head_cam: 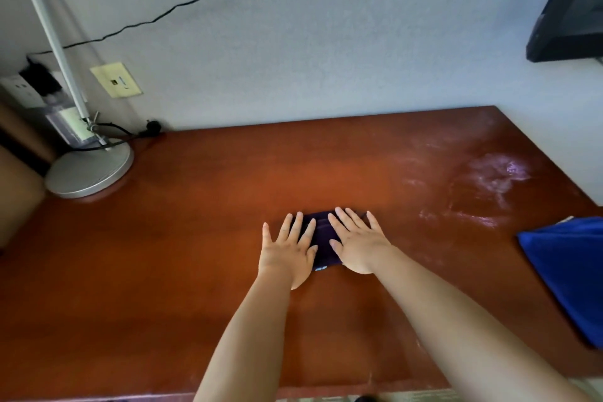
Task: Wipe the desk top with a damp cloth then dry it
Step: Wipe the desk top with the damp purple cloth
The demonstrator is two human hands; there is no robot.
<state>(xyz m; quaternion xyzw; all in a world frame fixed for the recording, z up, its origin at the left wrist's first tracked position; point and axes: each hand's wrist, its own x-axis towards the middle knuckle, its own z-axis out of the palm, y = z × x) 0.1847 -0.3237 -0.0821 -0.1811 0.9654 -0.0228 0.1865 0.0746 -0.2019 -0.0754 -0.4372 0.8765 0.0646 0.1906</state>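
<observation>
A small dark purple cloth (321, 238) lies folded on the reddish-brown desk top (179, 238), near its middle. My left hand (288, 250) rests flat on the cloth's left part, fingers spread. My right hand (357, 241) presses flat on its right part, fingers spread too. Both hands cover most of the cloth, so only a strip between them and a bottom corner show. Wet, shiny streaks (489, 176) mark the desk at the far right.
A bright blue cloth (567, 271) lies at the desk's right edge. A silver lamp base (89, 170) with its pole and black cable stands at the back left corner. A dark monitor (574, 10) hangs at the upper right. The wall runs along the desk's back edge.
</observation>
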